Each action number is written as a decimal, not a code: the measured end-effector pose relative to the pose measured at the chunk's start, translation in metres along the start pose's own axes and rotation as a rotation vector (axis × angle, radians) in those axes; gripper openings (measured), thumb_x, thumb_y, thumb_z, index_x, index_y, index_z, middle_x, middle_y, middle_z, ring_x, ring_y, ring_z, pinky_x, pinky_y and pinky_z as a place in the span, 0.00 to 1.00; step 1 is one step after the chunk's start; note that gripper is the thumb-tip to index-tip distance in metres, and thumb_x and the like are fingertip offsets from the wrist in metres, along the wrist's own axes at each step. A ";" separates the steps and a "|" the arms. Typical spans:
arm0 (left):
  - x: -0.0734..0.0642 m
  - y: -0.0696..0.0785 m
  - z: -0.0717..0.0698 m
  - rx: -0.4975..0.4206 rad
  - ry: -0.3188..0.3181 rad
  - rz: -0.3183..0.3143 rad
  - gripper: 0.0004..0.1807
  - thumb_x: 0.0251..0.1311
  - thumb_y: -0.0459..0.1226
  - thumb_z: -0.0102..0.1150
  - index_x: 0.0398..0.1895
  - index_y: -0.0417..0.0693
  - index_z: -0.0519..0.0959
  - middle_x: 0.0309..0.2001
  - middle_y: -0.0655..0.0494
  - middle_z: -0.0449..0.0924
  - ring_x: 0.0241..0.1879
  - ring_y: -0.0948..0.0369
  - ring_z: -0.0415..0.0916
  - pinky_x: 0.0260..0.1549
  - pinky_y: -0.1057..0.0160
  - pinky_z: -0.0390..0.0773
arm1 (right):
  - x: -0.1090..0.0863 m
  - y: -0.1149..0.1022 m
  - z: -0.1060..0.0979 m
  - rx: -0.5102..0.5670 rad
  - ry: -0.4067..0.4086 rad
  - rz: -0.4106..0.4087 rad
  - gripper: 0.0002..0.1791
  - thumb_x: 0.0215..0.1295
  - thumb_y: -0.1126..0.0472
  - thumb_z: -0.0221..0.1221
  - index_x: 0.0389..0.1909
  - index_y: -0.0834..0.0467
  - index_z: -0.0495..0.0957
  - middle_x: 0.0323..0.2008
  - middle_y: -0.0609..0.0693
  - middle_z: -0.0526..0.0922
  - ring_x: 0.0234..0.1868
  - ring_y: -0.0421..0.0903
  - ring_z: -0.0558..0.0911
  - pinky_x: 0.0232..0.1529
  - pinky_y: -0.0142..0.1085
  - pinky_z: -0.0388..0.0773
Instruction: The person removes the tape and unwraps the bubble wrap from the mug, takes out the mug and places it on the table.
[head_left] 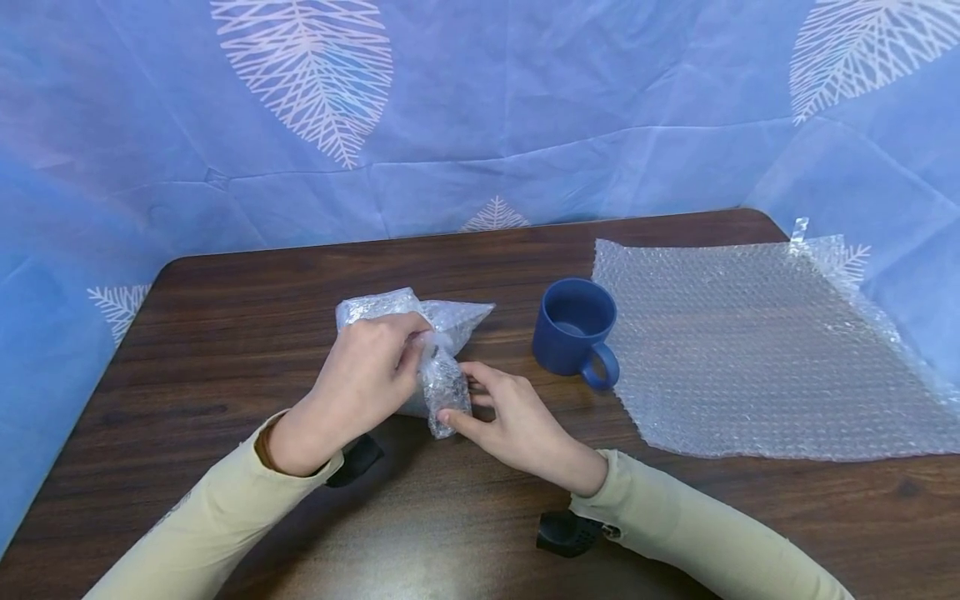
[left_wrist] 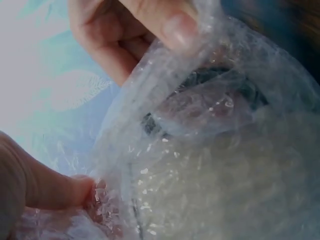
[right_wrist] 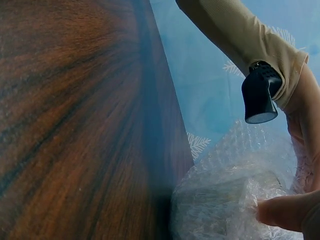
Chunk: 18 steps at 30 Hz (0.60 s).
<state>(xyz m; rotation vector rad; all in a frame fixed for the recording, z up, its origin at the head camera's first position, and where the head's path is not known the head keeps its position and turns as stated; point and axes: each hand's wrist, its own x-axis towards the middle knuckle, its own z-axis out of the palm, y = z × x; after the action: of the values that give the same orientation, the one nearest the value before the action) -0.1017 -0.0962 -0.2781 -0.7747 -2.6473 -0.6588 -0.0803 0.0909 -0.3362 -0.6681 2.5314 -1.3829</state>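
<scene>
A bundle of bubble wrap (head_left: pixel 447 392) lies on the table in front of me. Through its layers, the left wrist view shows a pale-sided thing (left_wrist: pixel 200 175) with a dark, rounded edge at the top; its kind is blurred by the plastic. My left hand (head_left: pixel 367 367) pinches the upper fold of the wrap between thumb and fingers. On the near right side, my right hand (head_left: pixel 517 417) grips the bundle's end, thumb in front and fingers behind. A loose pointed flap sticks out behind both hands.
A blue mug (head_left: pixel 573 325) stands upright right of the bundle, handle toward me. Beside it a flat bubble-wrap sheet (head_left: pixel 750 350) covers the table's right side and overhangs its right edge. Blue patterned cloth (head_left: pixel 562 100) hangs behind the brown table (head_left: pixel 225 333).
</scene>
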 end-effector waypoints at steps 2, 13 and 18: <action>0.000 -0.001 0.000 -0.010 0.010 -0.010 0.05 0.60 0.28 0.57 0.36 0.38 0.82 0.26 0.50 0.83 0.14 0.66 0.64 0.18 0.66 0.67 | 0.000 0.000 0.000 -0.008 0.002 0.002 0.31 0.64 0.56 0.62 0.62 0.68 0.67 0.60 0.65 0.73 0.51 0.58 0.82 0.47 0.37 0.81; 0.000 -0.002 0.002 -0.074 0.068 -0.084 0.05 0.61 0.29 0.57 0.32 0.40 0.83 0.17 0.54 0.77 0.12 0.68 0.60 0.17 0.65 0.65 | -0.001 -0.001 0.001 -0.047 0.013 -0.013 0.29 0.65 0.56 0.61 0.62 0.68 0.67 0.58 0.65 0.75 0.50 0.56 0.83 0.48 0.37 0.80; -0.001 -0.004 0.002 -0.117 0.087 -0.141 0.05 0.63 0.30 0.57 0.33 0.41 0.83 0.16 0.55 0.74 0.12 0.67 0.58 0.18 0.63 0.64 | 0.000 0.000 0.002 -0.054 0.017 -0.039 0.28 0.65 0.58 0.61 0.61 0.69 0.68 0.56 0.64 0.76 0.51 0.56 0.82 0.49 0.36 0.80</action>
<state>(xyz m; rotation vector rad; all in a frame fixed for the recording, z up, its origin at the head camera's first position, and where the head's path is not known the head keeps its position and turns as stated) -0.1039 -0.0982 -0.2817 -0.5785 -2.6201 -0.8704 -0.0792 0.0894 -0.3368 -0.7223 2.5901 -1.3424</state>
